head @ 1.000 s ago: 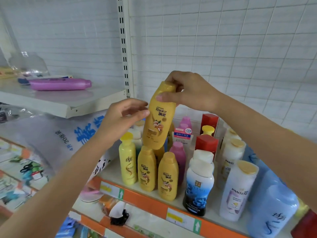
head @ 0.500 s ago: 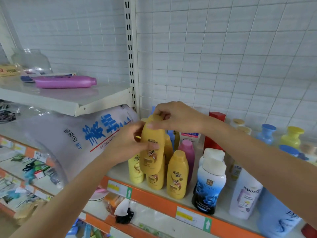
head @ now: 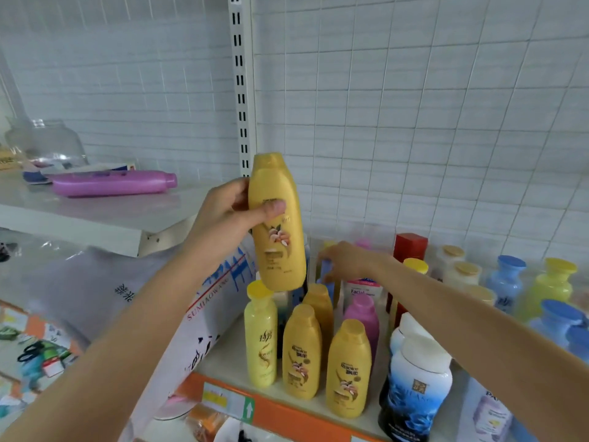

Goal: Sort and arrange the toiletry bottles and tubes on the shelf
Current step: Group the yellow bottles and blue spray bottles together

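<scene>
Shelf point(head: 223, 355), lower centre to lower right of frame: pale board with an orange price rail, crowded with upright bottles. Second shelf at left, higher, carries a purple bottle point(head: 114, 184) lying on its side.

Held bottle point(head: 276, 224), centre frame, raised clear above the front row, upright with a slight lean, cap up. Amber-yellow plastic, flattened oval body, smooth glossy skin. Judged: stiff-walled with a little give, moderate weight if full, likely slippery where glossy. Best hold is across the broad upper body, as now; the cap is narrow and would let it swing.

Matching amber bottles point(head: 301, 352) stand in the front row at lower centre, beside a paler yellow bottle point(head: 260, 336). The held one probably belongs with them.

Left hand point(head: 229, 215): grip wrapped round the held bottle's upper half, thumb pressed across the label, fingers behind.

Right hand point(head: 347, 261): reaching into the back rows, centre right, fingers part spread near a small blue item point(head: 326, 272). Blurred; cannot tell whether the grip pinches anything.

Tall narrow bottles packed close: a knock could topple neighbours.
</scene>
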A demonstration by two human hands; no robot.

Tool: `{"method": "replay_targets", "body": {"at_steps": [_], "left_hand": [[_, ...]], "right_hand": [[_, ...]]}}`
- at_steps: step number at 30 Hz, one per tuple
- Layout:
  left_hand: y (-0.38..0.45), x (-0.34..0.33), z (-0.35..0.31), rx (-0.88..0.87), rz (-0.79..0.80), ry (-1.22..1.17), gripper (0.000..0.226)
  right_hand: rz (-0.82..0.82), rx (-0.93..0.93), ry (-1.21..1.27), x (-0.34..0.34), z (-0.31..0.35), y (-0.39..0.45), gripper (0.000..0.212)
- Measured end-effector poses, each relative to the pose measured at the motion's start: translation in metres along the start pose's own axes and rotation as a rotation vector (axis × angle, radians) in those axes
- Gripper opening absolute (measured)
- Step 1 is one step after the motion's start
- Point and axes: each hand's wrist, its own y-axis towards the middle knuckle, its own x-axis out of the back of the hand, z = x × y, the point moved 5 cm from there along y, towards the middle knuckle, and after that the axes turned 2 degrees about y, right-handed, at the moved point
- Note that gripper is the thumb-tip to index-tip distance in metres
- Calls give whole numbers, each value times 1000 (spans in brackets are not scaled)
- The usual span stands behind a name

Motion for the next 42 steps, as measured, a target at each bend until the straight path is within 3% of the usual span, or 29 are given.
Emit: {"method": "replay_targets", "body": {"at_steps": [3,8,15,21,28,34,38,42], "left_hand": [[25,-3,-2,-28,-21,3,32],[64,-25,4,-61,-14,34,35],[96,-87,39,-29,167,262,48],[97,-124,72,-36,526,624,43],[94,-145,107,-62,717,893,40],[92,-152,131,-50,813,1019,19],[96,-148,134,-47,790,1018,41],[96,-150,136,-67,796,1017,47]], "right_hand": [[-110,-2,47,22,-4,2,35],[-470,-42,191,122,-26,-42,22],[-818,-199,300,174,-64,-115,18],[-844,-245,273,168,-74,-145,18],[-819,-211,238,161,-70,-151,16],[-760,-202,208,149,-69,-149,16],[-742,-204,210,144,-70,-147,16],[-726,-198,209,143,-72,-145,16]]}}
